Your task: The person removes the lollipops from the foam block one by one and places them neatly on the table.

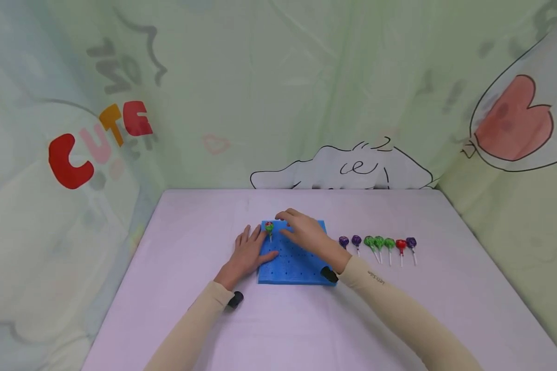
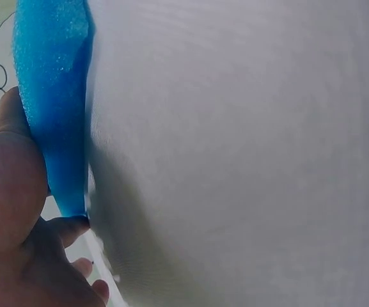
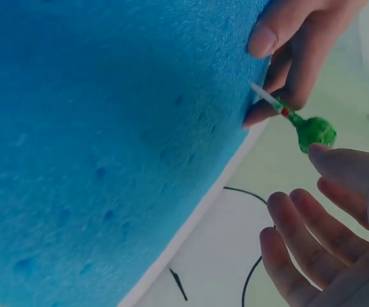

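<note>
A blue foam board (image 1: 290, 265) with rows of small holes lies on the table. Near its far left corner a green-wrapped lollipop (image 3: 317, 133) stands with its white stick in the board, head up. My left hand (image 1: 247, 255) rests against the board's left side, its thumb on top and its fingers spread along the edge. Above the board's far part, my right hand (image 1: 308, 234) hovers with loosely bent, parted fingers and nothing held. In the right wrist view its thumb is close to the lollipop's head; whether they touch I cannot tell.
Right of the board lies a row of lollipops: two purple ones (image 1: 356, 240) partly behind my right forearm, then green ones (image 1: 379, 242), a red one (image 1: 401, 244) and another purple one. A pale cloth covers the table (image 1: 185, 237); printed curtains (image 1: 204, 93) hang around it.
</note>
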